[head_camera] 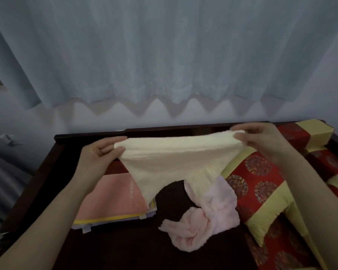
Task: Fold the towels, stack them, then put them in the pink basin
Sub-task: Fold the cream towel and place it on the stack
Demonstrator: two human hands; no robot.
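A cream towel (170, 160) hangs stretched in the air between my hands, its lower corners drooping toward the dark wooden surface (125, 248). My left hand (101, 152) pinches its left top corner. My right hand (261, 139) pinches its right top corner. Below on the left lies a stack of folded towels (113, 201), with a salmon-pink one on top and yellow and lilac edges showing underneath. A crumpled pale pink towel (203, 217) lies unfolded at the centre right, partly under the cream towel. No pink basin is in view.
Red and yellow patterned cushions (261, 188) lie along the right side. A raised dark wooden rail (90, 136) borders the far and left edges. A pale curtain (164, 55) hangs behind, against the wall.
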